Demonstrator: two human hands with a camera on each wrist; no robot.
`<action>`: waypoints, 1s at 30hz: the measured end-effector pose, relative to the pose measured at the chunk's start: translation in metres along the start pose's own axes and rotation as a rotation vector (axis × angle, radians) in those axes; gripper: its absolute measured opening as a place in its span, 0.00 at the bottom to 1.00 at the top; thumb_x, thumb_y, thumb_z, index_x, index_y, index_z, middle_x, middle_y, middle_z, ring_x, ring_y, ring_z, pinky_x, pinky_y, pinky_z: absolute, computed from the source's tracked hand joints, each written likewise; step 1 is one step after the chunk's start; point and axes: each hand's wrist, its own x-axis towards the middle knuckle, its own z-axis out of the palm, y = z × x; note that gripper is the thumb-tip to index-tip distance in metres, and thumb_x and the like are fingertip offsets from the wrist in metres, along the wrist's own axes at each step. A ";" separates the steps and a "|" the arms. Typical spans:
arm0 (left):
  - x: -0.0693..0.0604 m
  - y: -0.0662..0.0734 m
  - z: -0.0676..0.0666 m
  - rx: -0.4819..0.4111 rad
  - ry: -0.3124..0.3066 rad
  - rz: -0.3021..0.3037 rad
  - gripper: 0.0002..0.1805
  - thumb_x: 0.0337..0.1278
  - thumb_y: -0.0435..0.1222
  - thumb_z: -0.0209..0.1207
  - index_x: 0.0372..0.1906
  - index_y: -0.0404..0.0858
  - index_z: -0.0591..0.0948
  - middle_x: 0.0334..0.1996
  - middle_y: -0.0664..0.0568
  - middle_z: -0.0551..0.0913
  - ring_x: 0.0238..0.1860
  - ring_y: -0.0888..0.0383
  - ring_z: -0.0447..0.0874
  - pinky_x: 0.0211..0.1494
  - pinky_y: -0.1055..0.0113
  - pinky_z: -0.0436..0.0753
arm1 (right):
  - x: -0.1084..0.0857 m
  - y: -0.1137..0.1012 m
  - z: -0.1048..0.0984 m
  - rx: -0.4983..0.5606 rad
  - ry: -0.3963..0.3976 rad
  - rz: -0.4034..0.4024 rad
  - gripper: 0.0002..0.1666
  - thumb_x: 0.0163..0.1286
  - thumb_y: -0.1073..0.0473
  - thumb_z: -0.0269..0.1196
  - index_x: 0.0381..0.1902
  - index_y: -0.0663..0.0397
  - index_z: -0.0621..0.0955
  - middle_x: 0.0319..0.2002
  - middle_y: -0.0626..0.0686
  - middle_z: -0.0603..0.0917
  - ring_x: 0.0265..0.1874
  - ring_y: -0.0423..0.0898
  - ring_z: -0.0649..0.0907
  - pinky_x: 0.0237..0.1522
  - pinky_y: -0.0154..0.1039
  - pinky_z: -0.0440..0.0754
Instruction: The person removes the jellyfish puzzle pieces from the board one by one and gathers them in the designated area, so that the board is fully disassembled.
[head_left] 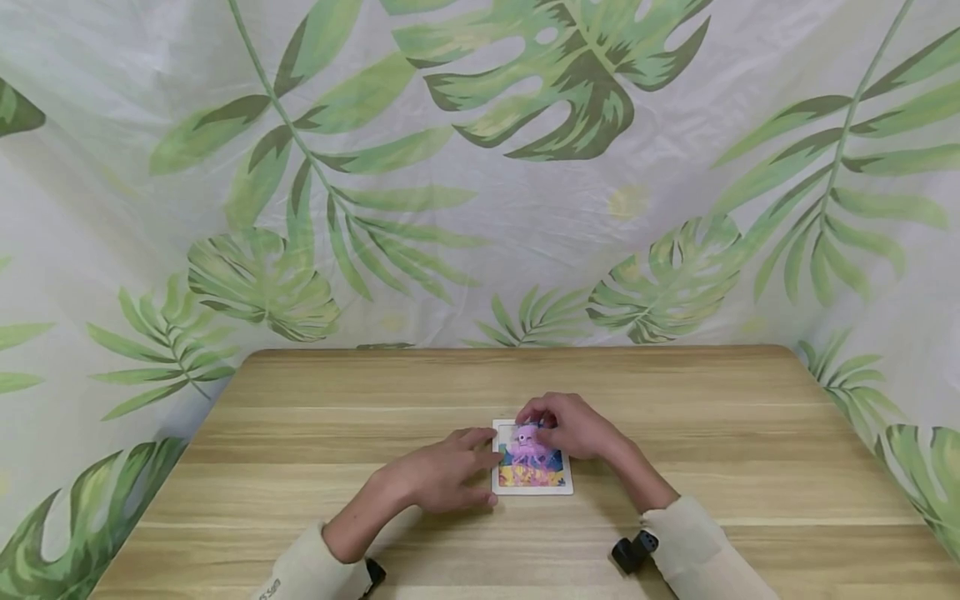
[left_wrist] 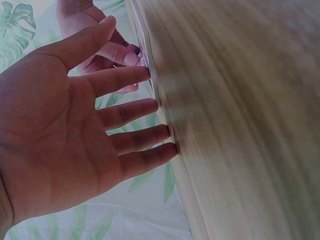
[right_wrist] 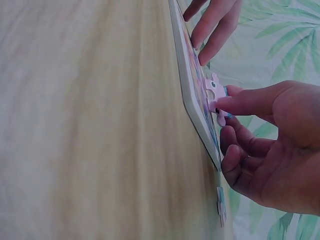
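Lightly curled, the fingers of the right hand pinch a small pink puzzle piece printed with a round eye, thumb on one side and index finger on the other, the gap closed down to the piece. It stands tilted at the surface of a square picture board; whether it is seated there I cannot tell. The left hand is open, its fingers extended and apart, with no hold on anything; fingertips meet the board's left edge, and the thumb is near its near left corner.

The board lies flat on the wood-grain bench, about midway between the bench's left and right edges, well apart from the far edge. Inside its white border, a pink tentacled creature shows against blue and yellow. Another small piece lies on the bench just beside the board, on the right hand's side.

Farther out come pale sleeves, with a black device at the right cuff. Lettering runs along the left sleeve, too small and slanted to read surely. Past the bench's far edge hangs a pale cloth printed with green leaves.
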 end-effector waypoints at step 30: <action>0.000 0.001 0.000 -0.017 -0.010 -0.020 0.33 0.76 0.52 0.64 0.77 0.42 0.76 0.85 0.43 0.61 0.85 0.41 0.58 0.80 0.43 0.73 | -0.009 0.010 -0.015 0.051 0.045 0.049 0.09 0.77 0.66 0.63 0.46 0.52 0.88 0.36 0.48 0.85 0.37 0.43 0.79 0.44 0.37 0.79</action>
